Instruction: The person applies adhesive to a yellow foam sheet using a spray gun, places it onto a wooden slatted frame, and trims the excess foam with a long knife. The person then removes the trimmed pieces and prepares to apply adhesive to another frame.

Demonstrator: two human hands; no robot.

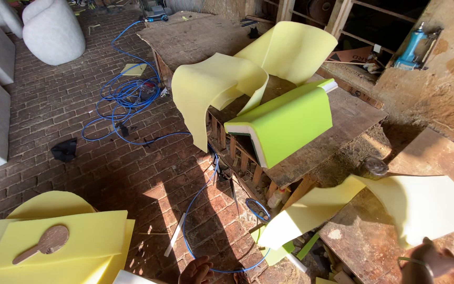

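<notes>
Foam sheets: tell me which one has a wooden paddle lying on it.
The flat yellow sheet on the bottom-left stack carries the paddle; the other foam pieces are curled and bare.

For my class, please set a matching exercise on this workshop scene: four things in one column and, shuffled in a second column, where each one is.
Things
1. Blue coiled hose
2. Brown wooden paddle-shaped template
3. Bright green padded block
4. Turquoise bottle

Places
A. On the wooden workbench, beside curved pale yellow foam sheets
B. On the stacked flat yellow foam sheets, bottom left
C. On the brick floor
D. On the shelf, upper right

Pairs: 1-C, 2-B, 3-A, 4-D
</notes>
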